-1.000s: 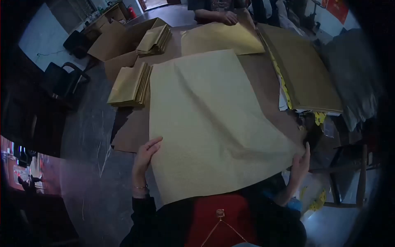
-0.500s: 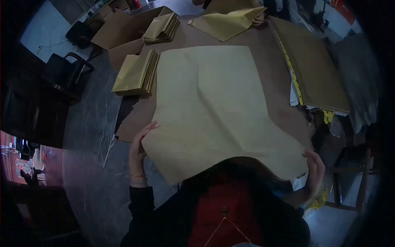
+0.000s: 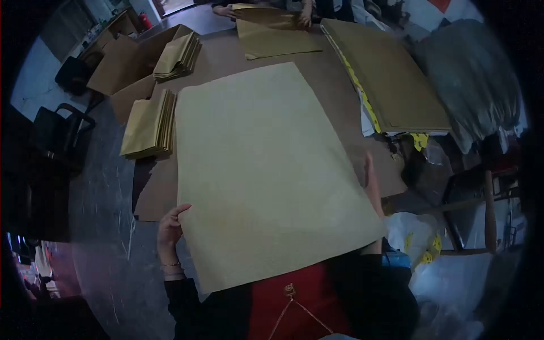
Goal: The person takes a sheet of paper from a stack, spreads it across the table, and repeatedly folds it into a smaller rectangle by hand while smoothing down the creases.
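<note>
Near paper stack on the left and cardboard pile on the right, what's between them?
The head view shows a large paper sheet beside the near paper stack, then a strip of brown tabletop before the cardboard pile.

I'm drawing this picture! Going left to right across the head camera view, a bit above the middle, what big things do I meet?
Black armchair, nearer folded-paper stack, large paper sheet, flat cardboard pile, grey bundle.
</note>
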`<state>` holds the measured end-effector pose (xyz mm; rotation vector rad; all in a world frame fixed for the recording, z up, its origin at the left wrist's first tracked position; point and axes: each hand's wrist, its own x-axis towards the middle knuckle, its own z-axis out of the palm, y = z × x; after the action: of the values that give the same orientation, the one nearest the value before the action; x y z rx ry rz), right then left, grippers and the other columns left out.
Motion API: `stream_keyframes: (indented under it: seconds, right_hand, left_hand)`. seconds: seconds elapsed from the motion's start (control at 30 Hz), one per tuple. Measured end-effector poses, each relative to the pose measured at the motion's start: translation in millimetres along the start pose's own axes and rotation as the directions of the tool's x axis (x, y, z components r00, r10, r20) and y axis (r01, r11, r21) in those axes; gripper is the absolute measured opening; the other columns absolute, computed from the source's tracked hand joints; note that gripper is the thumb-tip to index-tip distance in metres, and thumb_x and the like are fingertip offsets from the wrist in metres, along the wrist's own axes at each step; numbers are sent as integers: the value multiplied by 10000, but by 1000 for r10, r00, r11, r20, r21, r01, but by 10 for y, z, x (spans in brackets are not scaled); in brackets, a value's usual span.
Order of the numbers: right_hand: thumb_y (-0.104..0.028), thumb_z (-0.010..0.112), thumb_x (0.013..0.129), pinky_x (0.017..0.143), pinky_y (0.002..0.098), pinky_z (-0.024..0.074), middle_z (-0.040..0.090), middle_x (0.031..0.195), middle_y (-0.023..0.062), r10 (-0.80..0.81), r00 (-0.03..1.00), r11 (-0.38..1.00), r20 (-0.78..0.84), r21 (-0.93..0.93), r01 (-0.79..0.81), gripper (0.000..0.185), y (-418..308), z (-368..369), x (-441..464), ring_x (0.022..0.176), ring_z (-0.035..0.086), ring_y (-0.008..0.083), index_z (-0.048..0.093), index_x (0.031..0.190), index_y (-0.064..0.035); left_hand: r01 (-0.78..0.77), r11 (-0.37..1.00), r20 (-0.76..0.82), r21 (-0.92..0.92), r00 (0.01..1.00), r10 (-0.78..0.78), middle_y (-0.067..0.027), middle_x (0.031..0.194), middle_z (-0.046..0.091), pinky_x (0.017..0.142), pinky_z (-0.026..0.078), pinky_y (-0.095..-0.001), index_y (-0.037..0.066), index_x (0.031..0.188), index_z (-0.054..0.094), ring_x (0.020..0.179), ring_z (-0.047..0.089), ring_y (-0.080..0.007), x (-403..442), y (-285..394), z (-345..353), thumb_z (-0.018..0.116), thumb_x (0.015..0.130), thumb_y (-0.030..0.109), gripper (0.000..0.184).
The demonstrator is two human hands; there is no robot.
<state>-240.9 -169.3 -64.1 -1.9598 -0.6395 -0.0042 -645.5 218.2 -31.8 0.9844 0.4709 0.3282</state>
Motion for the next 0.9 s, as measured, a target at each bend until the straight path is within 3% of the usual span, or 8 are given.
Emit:
stream_keyframes:
  seconds: [0.07,0.17,0.33,0.53,0.6,0.77,0.87,0.9]
  right_hand:
    - [-39,603,832,1057,403,280,396,1377,134,206,978,979,33,-2,-206,571,-136,121,77,1288,348,304,395,1359,-109]
    - [29,583,775,1106,484,182,434,1374,36,-352,896,902,271,-156,402,347,-199,69,237,1320,317,265,681,1026,-189]
    - [35,602,695,1115,473,168,482,1336,-29,-312,825,874,471,-198,444,340,0,28,278,1326,312,242,707,918,-200]
    - [-192,626,797,1106,490,126,490,1330,22,-274,800,916,534,-109,386,174,102,32,232,1329,301,303,711,944,-229]
    - [-163,574,827,1112,472,106,528,1289,49,-314,786,895,532,-110,432,199,137,-11,267,1331,304,288,708,968,-204]
    - [-262,571,793,1102,461,147,602,1167,118,-245,776,921,582,-109,373,291,-146,-391,488,1238,420,305,668,949,-37]
    - [-236,574,765,1060,454,225,576,1127,147,-480,701,861,528,130,492,341,-417,-570,381,1160,467,303,587,1020,-9]
    - [-220,572,753,1035,442,268,561,1110,156,-538,662,830,523,192,523,371,-542,-599,358,1126,484,296,548,1052,-3]
  left_hand:
    - [-92,993,15,72,996,91,-165,1163,562,919,440,-307,-102,1186,496,1055,553,-241,7,1,57,468,633,88,585]
    - [13,991,-4,135,1000,-13,-116,1145,558,930,427,-288,-34,1209,495,1072,535,-201,-8,131,179,482,662,-24,547]
    - [-35,888,-33,458,998,57,-76,1170,548,926,420,-266,-2,1234,490,1107,509,-171,38,200,360,544,732,-78,510]
    - [-8,223,-85,975,910,405,-57,897,523,816,416,-328,61,1059,654,880,518,-192,214,151,325,611,761,19,304]
    - [-92,-58,109,994,828,551,-66,803,436,771,390,-406,89,925,707,782,460,-218,289,150,212,637,720,64,218]
    - [-216,-80,220,973,768,602,-101,1114,561,1002,302,-429,120,845,715,1141,478,-288,480,219,389,611,706,88,176]
    - [-216,505,106,836,965,239,-89,1166,603,1064,275,-442,56,931,678,1230,446,-281,569,144,327,589,746,39,206]
    - [-222,366,148,904,964,219,-119,1116,629,1047,323,-390,42,998,660,1159,514,-245,590,122,332,578,777,31,236]
